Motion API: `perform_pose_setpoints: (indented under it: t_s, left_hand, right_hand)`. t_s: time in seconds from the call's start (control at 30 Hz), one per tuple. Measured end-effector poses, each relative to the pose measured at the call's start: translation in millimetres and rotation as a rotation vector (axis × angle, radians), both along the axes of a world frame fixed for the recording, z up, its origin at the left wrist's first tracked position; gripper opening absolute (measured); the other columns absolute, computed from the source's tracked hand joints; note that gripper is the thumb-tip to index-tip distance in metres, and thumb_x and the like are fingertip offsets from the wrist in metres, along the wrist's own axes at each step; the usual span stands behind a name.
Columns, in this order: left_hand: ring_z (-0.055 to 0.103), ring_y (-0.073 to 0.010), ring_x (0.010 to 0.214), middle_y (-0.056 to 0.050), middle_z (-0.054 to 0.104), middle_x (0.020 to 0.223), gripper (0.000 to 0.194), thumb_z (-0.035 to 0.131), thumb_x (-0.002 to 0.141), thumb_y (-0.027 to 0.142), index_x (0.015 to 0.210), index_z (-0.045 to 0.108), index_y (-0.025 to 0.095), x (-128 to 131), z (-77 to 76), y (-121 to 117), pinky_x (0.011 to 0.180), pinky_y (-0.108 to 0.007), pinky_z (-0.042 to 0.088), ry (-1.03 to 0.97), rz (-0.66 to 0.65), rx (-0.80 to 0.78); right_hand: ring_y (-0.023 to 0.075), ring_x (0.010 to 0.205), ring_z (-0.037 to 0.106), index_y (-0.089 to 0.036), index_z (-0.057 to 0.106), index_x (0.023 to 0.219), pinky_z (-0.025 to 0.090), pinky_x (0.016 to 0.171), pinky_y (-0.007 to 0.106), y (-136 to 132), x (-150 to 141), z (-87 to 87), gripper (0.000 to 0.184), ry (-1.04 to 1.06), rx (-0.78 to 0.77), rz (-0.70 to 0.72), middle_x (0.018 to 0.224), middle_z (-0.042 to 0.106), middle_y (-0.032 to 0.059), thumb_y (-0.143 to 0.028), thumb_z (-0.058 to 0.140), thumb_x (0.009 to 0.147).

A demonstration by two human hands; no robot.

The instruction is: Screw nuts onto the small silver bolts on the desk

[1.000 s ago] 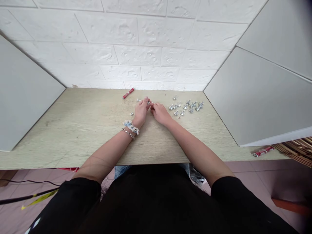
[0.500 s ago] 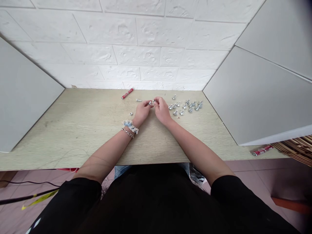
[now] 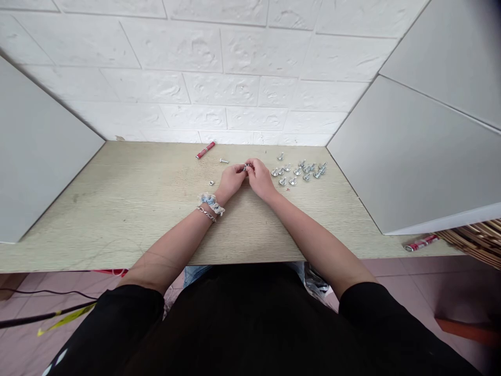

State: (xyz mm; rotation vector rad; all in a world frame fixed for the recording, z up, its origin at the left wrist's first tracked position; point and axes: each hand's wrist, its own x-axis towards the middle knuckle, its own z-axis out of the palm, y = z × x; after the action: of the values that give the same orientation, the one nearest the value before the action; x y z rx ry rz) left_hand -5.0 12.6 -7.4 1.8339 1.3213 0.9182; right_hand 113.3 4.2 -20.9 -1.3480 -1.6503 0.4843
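My left hand (image 3: 231,180) and my right hand (image 3: 260,178) meet over the far middle of the wooden table (image 3: 129,209). Both pinch one small silver metal piece (image 3: 246,167) between their fingertips; it looks like a bolt with a nut. A loose bolt (image 3: 224,161) lies just beyond my left hand. A small nut (image 3: 211,183) lies to its left. Several silver bolts with washers (image 3: 299,171) are scattered to the right of my right hand.
A red tube (image 3: 205,150) lies near the white brick wall at the back. Grey panels (image 3: 410,156) stand on both sides of the table. Another red tube (image 3: 421,243) and a wicker basket (image 3: 475,240) are at the right edge.
My right hand has risen from the table to meet my left hand's fingertips. The small metal piece is now pinched between both hands.
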Motion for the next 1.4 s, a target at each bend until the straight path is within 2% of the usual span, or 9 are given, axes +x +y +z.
perform_pose_setpoints:
  t_s: [0.17,0.3,0.4,0.53,0.73,0.9,1.13,1.4]
  left_hand:
    - [0.062,-0.0176,0.081,-0.003,0.073,0.087,0.032,0.047,0.081,0.021,0.096,0.074,0.013,-0.2,2.4,-1.9,0.075,-0.025,0.044,0.015,-0.005,-0.002]
    - [0.062,-0.0186,0.082,-0.004,0.074,0.092,0.033,0.047,0.083,0.023,0.101,0.074,0.015,-0.2,3.3,-3.2,0.079,-0.027,0.045,0.100,0.024,0.044]
    - [0.062,-0.0191,0.080,-0.005,0.074,0.091,0.032,0.048,0.083,0.021,0.099,0.075,0.015,-0.5,2.6,-2.4,0.078,-0.028,0.044,0.158,0.036,0.066]
    - [0.062,-0.0188,0.079,-0.004,0.075,0.088,0.030,0.050,0.082,0.021,0.096,0.076,0.016,-1.3,2.0,-0.9,0.078,-0.027,0.045,0.125,0.035,0.062]
    - [0.063,-0.0189,0.085,-0.002,0.075,0.093,0.030,0.050,0.082,0.019,0.097,0.076,0.017,-2.3,4.6,-2.0,0.082,-0.026,0.045,0.087,0.026,0.025]
    - [0.063,-0.0183,0.086,-0.003,0.075,0.097,0.031,0.049,0.082,0.019,0.098,0.076,0.016,-1.6,5.7,-3.4,0.084,-0.026,0.045,0.096,0.026,0.038]
    - [0.060,-0.0159,0.077,-0.002,0.073,0.083,0.031,0.048,0.082,0.019,0.097,0.075,0.013,-1.9,5.9,-2.5,0.077,-0.025,0.043,0.106,0.031,0.080]
    - [0.060,-0.0172,0.079,-0.001,0.073,0.084,0.034,0.049,0.081,0.021,0.103,0.075,0.015,-2.6,3.2,-1.4,0.076,-0.025,0.044,0.091,0.023,0.066]
  right_hand:
    - [0.0206,0.095,0.057,-0.018,0.056,0.095,0.044,0.090,0.036,-1.3,4.1,3.3,0.017,-0.071,-0.010,0.009,0.102,0.063,0.0093,-0.020,0.042,0.085]
    - [0.0215,0.094,0.056,-0.019,0.057,0.096,0.044,0.087,0.037,-3.7,6.6,7.0,0.018,-0.186,-0.041,-0.005,0.101,0.062,0.0089,-0.021,0.041,0.089]
    - [0.0234,0.094,0.055,-0.018,0.058,0.096,0.043,0.084,0.037,-5.3,7.3,9.5,0.019,-0.319,-0.041,-0.019,0.101,0.062,0.0106,-0.022,0.040,0.092]
    - [0.0250,0.093,0.054,-0.018,0.058,0.095,0.043,0.082,0.038,-6.3,7.3,12.4,0.017,-0.410,-0.034,-0.042,0.101,0.062,0.0119,-0.023,0.042,0.093]
    - [0.0248,0.097,0.054,-0.018,0.058,0.096,0.043,0.085,0.038,-5.8,7.5,12.4,0.012,-0.426,0.042,-0.005,0.102,0.062,0.0119,-0.019,0.048,0.089]
    - [0.0241,0.095,0.055,-0.016,0.059,0.096,0.044,0.084,0.036,-5.8,6.4,11.3,0.016,-0.413,0.033,0.016,0.100,0.063,0.0120,-0.015,0.044,0.089]
    - [0.0225,0.096,0.057,-0.017,0.058,0.103,0.044,0.087,0.036,-5.9,5.9,8.6,0.027,-0.336,0.054,0.067,0.103,0.064,0.0114,-0.012,0.035,0.090]
    - [0.0238,0.097,0.060,-0.019,0.061,0.102,0.045,0.087,0.038,-6.0,7.4,10.4,0.023,-0.310,-0.020,0.029,0.105,0.067,0.0100,-0.017,0.041,0.090]
